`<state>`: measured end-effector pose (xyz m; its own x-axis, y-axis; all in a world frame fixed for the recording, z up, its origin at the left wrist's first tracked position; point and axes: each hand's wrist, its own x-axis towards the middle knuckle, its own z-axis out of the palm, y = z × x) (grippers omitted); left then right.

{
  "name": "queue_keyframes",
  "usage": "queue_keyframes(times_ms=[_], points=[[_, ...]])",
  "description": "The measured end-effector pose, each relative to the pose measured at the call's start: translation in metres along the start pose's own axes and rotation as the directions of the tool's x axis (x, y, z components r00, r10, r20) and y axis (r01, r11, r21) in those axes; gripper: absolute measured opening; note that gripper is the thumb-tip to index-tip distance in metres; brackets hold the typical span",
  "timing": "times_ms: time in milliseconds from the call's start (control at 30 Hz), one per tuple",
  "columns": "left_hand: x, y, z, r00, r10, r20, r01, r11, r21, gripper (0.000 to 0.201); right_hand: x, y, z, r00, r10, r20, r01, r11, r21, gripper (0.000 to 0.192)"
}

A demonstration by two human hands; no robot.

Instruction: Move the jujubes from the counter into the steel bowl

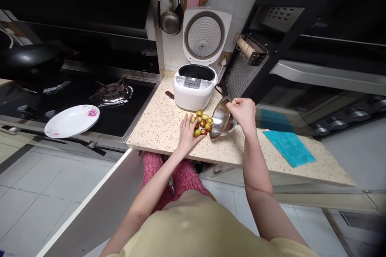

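Observation:
My right hand (243,113) grips the rim of a shiny steel bowl (221,118), which is tipped on its side toward the left. Several small green and reddish-brown fruits (203,123) lie in a pile on the speckled counter (157,124) at the bowl's mouth. My left hand (187,132) lies flat with fingers apart, touching the left side of the fruit pile. Whether any fruit remains inside the bowl is hidden.
A white rice cooker (194,88) with its lid up stands behind the fruit. A blue cloth (288,147) lies on the counter to the right. A white flowered plate (72,120) rests on the black gas hob at left. An open drawer front (99,204) juts out below the counter.

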<state>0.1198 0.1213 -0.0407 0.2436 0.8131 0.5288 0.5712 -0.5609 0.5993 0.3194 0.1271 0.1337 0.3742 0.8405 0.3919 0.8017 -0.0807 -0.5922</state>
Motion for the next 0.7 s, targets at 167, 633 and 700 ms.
queue_keyframes(times_ms=[167, 633, 700], points=[[0.001, 0.003, -0.003, 1.000, -0.005, -0.007, 0.005, 1.000, -0.025, 0.078, -0.005, 0.002, -0.003, 1.000, 0.001, -0.027, -0.002, 1.000, -0.026, 0.017], [-0.025, 0.002, -0.018, 1.000, -0.020, -0.006, 0.020, 1.000, 0.001, 0.091, -0.055, 0.037, -0.032, 0.993, 0.008, -0.120, 0.013, 0.985, 0.172, 0.032], [-0.038, 0.002, -0.026, 0.999, -0.044, -0.014, 0.044, 0.999, -0.024, 0.088, -0.071, 0.051, -0.037, 0.993, 0.037, -0.114, -0.005, 0.961, 0.277, 0.037]])
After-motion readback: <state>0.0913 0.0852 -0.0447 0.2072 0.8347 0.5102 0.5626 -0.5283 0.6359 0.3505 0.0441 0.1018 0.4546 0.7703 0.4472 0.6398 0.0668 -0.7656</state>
